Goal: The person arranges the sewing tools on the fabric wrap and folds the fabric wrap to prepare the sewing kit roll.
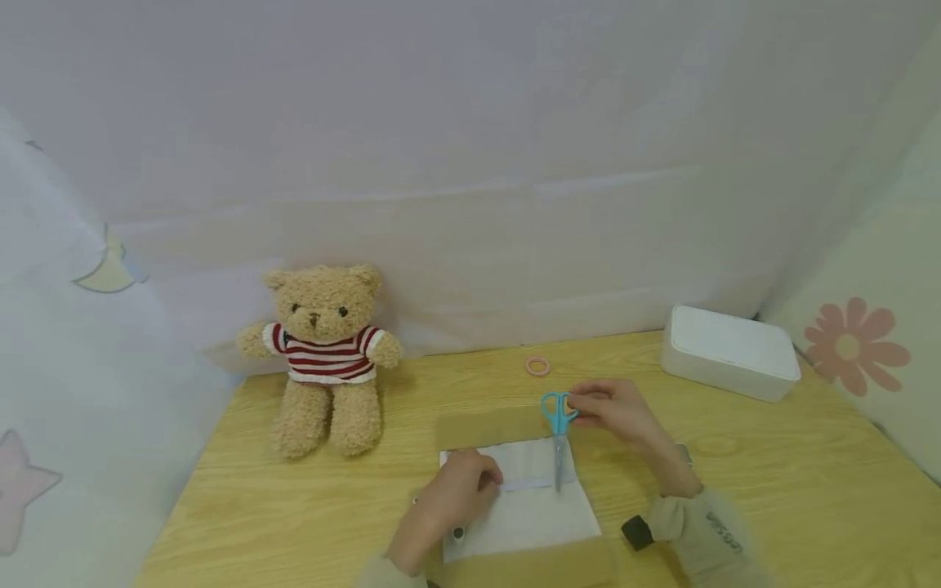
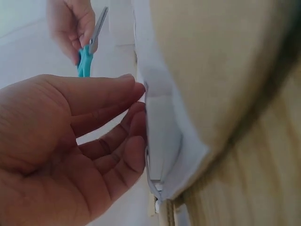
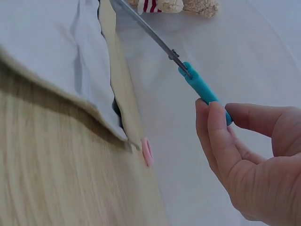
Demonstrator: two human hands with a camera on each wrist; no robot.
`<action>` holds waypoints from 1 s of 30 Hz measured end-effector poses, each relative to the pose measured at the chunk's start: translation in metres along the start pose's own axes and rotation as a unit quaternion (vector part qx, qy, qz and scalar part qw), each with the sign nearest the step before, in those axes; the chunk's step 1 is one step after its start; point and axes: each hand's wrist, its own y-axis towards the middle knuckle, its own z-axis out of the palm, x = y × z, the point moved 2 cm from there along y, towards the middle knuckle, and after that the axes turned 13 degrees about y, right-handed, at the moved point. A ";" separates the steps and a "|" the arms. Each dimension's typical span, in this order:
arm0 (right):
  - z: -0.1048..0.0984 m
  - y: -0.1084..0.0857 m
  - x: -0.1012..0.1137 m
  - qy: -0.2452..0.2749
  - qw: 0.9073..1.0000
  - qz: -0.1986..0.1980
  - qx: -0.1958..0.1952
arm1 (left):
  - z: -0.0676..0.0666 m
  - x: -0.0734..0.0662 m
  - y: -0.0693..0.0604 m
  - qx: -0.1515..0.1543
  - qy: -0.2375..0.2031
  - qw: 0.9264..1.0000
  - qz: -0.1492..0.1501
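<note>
My right hand (image 1: 617, 412) pinches one handle loop of a pair of light-blue scissors (image 1: 559, 418) between thumb and fingers. Their metal blades look closed and point down toward a white sheet (image 1: 525, 518) in the head view. This sheet lies over a tan backing (image 1: 492, 426), with a pale lavender strip (image 1: 528, 484) across it. At the sheet's left part is my left hand (image 1: 459, 490), its fingers loosely bent. In the left wrist view the fingertips (image 2: 135, 147) touch the white material; no firm grip shows.
A teddy bear (image 1: 331, 359) in a striped sweater sits at the back left. Behind the sheet lies a pink ring (image 1: 537, 366). A white box (image 1: 731, 351) stands at the back right of the wooden table (image 1: 294, 523). A small dark round piece (image 1: 459, 535) shows near the left hand.
</note>
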 end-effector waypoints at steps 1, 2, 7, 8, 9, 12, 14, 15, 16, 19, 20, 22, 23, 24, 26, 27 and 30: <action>0.002 0.002 -0.001 0.006 1.000 0.000 0.001 | -0.001 -0.001 0.000 0.001 0.002 1.000 -0.003; 0.004 0.003 -0.002 0.008 1.000 -0.001 0.004 | -0.001 -0.001 0.000 0.003 0.003 1.000 -0.006; 0.015 0.014 -0.009 0.017 1.000 0.006 0.001 | -0.001 -0.003 0.000 0.017 -0.005 1.000 -0.009; 0.017 0.016 -0.010 0.017 1.000 0.008 0.003 | 0.000 -0.003 0.000 0.019 -0.006 1.000 -0.009; 0.019 0.017 -0.012 0.021 1.000 0.012 0.002 | 0.000 -0.003 0.000 0.021 -0.006 1.000 -0.011; 0.024 0.021 -0.015 0.027 0.999 0.022 0.010 | 0.002 -0.003 0.001 0.030 -0.007 0.999 -0.017; 0.026 0.024 -0.017 0.032 0.999 0.028 0.013 | 0.002 -0.003 0.002 0.033 -0.007 0.999 -0.021; 0.027 0.024 -0.018 0.035 0.999 0.029 0.014 | 0.002 -0.003 0.002 0.035 -0.007 0.999 -0.022; 0.027 0.025 -0.018 0.036 0.999 0.031 0.014 | 0.002 -0.003 0.003 0.036 -0.006 0.999 -0.020; 0.028 0.028 -0.021 0.040 0.999 0.033 0.016 | 0.001 -0.003 0.004 0.042 -0.007 0.999 -0.014; 0.028 0.029 -0.022 0.042 0.998 0.034 0.014 | 0.001 -0.003 0.004 0.044 -0.007 0.999 -0.012; 0.029 0.030 -0.022 0.045 0.998 0.034 0.008 | 0.000 -0.003 0.005 0.048 -0.008 0.999 -0.006; 0.029 0.031 -0.022 0.046 0.998 0.034 0.004 | 0.000 -0.003 0.005 0.050 -0.009 0.999 -0.005; 0.030 0.031 -0.022 0.047 0.998 0.034 0.001 | -0.001 -0.003 0.005 0.054 -0.010 0.998 -0.007; 0.031 0.032 -0.022 0.050 0.998 0.034 -0.005 | -0.001 -0.003 0.006 0.059 -0.009 0.998 -0.010; 0.031 0.032 -0.022 0.051 0.998 0.034 -0.007 | -0.001 -0.003 0.006 0.062 -0.007 0.998 -0.012; 0.032 0.033 -0.023 0.056 0.998 0.034 -0.009 | 0.000 -0.004 0.008 0.073 0.001 0.997 -0.024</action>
